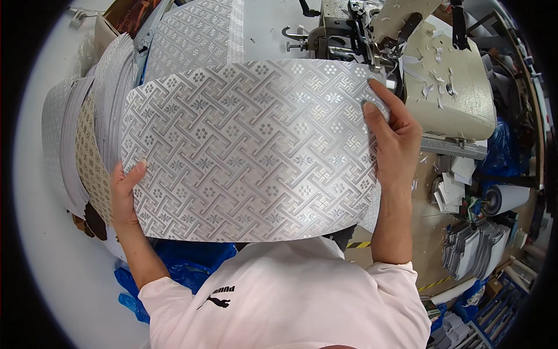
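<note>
A large silver sheet [250, 151] embossed with a woven pattern of small flowers is held flat in front of me. My left hand [125, 195] grips its lower left edge, thumb on top. At the upper right edge my right hand [395, 139] pinches the sheet, close to the machine. The sheet hides most of the work surface beneath it.
A stack of similar patterned sheets [87, 145] stands on edge at the left. A cream-coloured machine [447, 87] with a dark metal head [343, 35] sits behind, strewn with paper scraps. Blue plastic bags [186, 264] lie below; a paper roll [503, 198] and offcuts lie right.
</note>
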